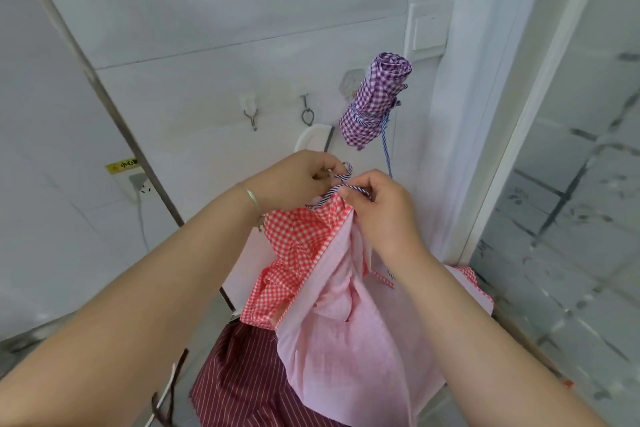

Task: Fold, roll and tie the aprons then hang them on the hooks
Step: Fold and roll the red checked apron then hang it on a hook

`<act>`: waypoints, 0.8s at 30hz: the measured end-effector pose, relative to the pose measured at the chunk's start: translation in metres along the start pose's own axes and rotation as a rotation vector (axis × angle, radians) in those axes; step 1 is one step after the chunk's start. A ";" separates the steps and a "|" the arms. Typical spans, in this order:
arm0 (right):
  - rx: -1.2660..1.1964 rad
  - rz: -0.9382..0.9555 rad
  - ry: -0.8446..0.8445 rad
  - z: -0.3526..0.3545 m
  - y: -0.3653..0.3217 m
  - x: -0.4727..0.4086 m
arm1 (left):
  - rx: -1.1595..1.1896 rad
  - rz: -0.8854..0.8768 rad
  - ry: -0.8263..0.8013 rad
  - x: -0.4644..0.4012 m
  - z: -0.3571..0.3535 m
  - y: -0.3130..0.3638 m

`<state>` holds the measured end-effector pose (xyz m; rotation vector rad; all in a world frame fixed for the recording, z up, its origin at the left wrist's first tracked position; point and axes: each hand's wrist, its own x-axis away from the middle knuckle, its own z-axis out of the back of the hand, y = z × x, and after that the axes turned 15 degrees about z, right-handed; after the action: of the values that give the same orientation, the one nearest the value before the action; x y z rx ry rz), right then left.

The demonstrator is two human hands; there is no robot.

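Both forearms lead to each hand (384, 204) pinching the apron's cord (341, 188).

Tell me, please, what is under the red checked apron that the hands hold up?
Under the red checked apron hangs its pale pink inner side, and below that lies a dark red striped cloth. The apron covers part of that cloth and the floor behind.

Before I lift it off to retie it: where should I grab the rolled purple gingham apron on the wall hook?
Wrap a hand around the rolled purple gingham apron at its middle, by the striped tie, coming from the open left side. The roll hangs tilted, and the wall corner crowds its right.
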<state>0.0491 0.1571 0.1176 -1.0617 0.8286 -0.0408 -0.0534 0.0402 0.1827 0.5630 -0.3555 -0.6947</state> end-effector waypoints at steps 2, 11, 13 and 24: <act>0.045 0.005 0.005 0.008 -0.002 -0.007 | -0.042 -0.059 -0.032 0.006 0.007 0.010; 0.057 -0.018 0.083 0.034 -0.017 -0.013 | 0.017 -0.189 -0.091 0.020 0.012 0.034; 0.044 -0.014 0.093 0.039 -0.021 -0.012 | 0.037 -0.221 -0.040 0.018 0.008 0.036; -0.275 -0.188 0.129 0.054 -0.035 -0.006 | 0.121 -0.283 0.037 0.017 0.006 0.053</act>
<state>0.0903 0.1825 0.1602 -1.4067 0.8639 -0.1591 -0.0172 0.0595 0.2209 0.7486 -0.2872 -0.9381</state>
